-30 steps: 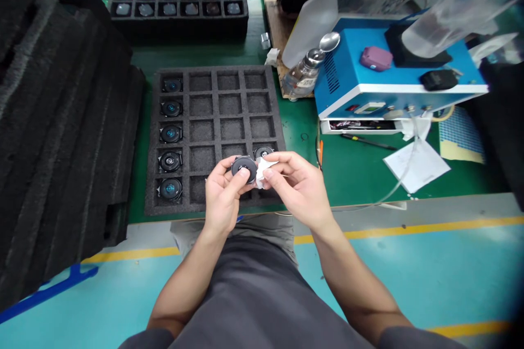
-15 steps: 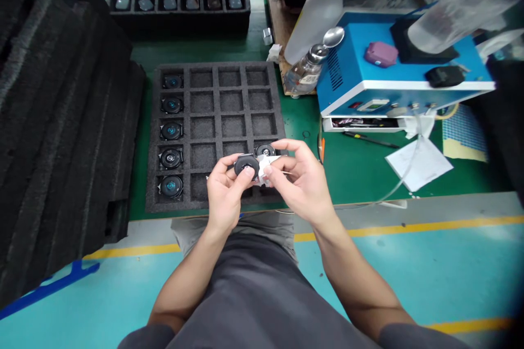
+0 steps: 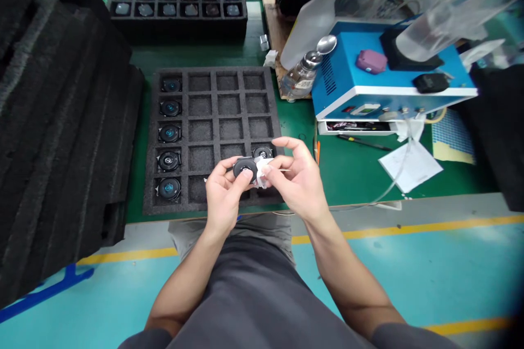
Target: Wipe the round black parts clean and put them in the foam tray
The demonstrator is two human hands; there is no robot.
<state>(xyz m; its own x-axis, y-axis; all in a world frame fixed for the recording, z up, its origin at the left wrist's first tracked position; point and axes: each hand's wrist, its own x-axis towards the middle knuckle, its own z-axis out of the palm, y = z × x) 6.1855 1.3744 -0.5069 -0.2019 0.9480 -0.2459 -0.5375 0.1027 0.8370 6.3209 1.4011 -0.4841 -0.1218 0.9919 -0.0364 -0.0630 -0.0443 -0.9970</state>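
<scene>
My left hand [image 3: 223, 188] is closed on a round black watch case [image 3: 244, 166], its thumb lying over the face. My right hand [image 3: 298, 177] pinches a crumpled white wipe [image 3: 262, 170] against the watch's right edge. A thin pale stick-like tip pokes out by the right fingers, too small to name. Both hands are over the front of a grey foam tray [image 3: 185, 120]. Another round watch [image 3: 262, 152] sits in the tray's right column, partly hidden by my right hand. Several more watches, such as this one [image 3: 169, 161], fill the left column.
Stacked black foam trays [image 3: 69, 120] rise on the left. At the back stands a filled tray [image 3: 176, 24]. To the right are a blue machine [image 3: 347, 65], a glass bottle with a metal top [image 3: 301, 73], a white plastic bottle [image 3: 311, 22] and white paper [image 3: 410, 163].
The camera view has shifted slightly, moving the bench a little left and down. My hands keep nearly the same hold on the watch and wipe.
</scene>
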